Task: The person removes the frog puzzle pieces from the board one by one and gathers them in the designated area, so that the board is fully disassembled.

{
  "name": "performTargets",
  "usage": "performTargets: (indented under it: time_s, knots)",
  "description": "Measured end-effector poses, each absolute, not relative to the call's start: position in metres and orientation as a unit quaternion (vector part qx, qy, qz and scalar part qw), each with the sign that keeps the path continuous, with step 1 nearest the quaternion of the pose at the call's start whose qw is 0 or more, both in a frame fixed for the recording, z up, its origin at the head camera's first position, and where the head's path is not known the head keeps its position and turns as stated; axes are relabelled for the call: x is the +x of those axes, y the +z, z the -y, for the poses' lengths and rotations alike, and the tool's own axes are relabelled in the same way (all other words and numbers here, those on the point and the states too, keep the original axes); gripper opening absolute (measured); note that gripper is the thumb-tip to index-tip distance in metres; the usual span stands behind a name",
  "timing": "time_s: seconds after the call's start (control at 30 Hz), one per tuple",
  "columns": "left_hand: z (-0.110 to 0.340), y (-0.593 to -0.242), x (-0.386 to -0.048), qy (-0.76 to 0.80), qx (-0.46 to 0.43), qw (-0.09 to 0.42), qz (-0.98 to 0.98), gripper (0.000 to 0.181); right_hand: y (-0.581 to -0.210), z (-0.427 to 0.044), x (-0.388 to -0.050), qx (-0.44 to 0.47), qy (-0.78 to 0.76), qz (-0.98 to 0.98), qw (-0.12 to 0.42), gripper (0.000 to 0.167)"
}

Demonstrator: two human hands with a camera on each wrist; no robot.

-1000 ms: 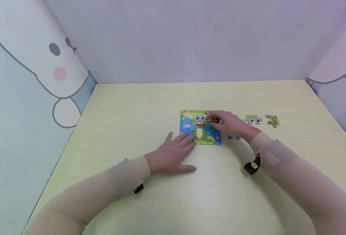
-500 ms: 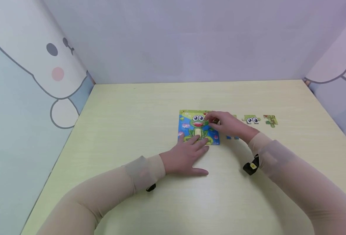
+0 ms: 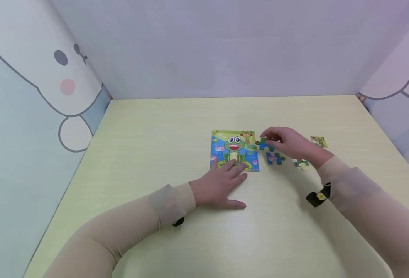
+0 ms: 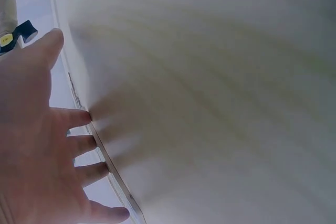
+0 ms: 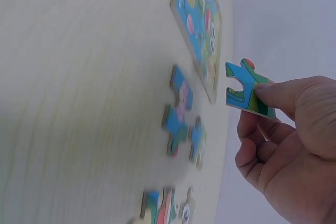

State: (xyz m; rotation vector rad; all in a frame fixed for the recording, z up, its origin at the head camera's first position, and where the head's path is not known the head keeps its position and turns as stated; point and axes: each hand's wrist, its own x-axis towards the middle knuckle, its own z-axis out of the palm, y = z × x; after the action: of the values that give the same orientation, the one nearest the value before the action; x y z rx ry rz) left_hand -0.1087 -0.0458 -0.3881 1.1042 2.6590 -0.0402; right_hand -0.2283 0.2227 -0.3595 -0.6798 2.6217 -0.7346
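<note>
A square frog picture board point(image 3: 235, 143) lies on the table in the head view. My left hand point(image 3: 222, 187) lies spread over its lower edge, the fingertips on the printed picture; in the left wrist view the left hand point(image 4: 42, 145) shows straight fingers. My right hand point(image 3: 289, 143) is just right of the board. It pinches a blue and green puzzle piece point(image 5: 245, 85) with a red knob between thumb and fingers, lifted off the table. Under that hand lie a blue piece with a pink flower point(image 3: 274, 158) and a red-mouthed frog piece point(image 3: 301, 163).
Farther right lies a tree piece point(image 3: 319, 141), partly behind my right hand. A frog-eye piece point(image 5: 186, 211) shows in the right wrist view. The pale wood table point(image 3: 156, 131) meets a plain back wall point(image 3: 211, 50) and printed side walls.
My left hand has slid right along the board's lower edge. My right hand has left the board's upper right, moved right, and now holds a puzzle piece; the board's tree corner is uncovered.
</note>
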Motion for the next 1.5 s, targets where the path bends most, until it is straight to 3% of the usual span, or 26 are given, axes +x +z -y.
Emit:
performTargets:
  time_s: [0.33,0.5,1.5]
  knots:
    - [0.046,-0.389,-0.108,-0.021,0.382,0.132,-0.914,0.091,-0.354,-0.325,-0.222,-0.192,-0.179,-0.951,0.166,0.033]
    - [0.047,-0.391,-0.108,-0.025,0.385,0.126,-0.914,0.09,-0.364,-0.352,-0.217,-0.184,-0.162,-0.954,0.175,0.03]
    - [0.067,-0.389,-0.106,-0.005,0.376,0.112,-0.92,0.087,-0.364,-0.36,-0.215,-0.176,-0.132,-0.962,0.162,0.035]
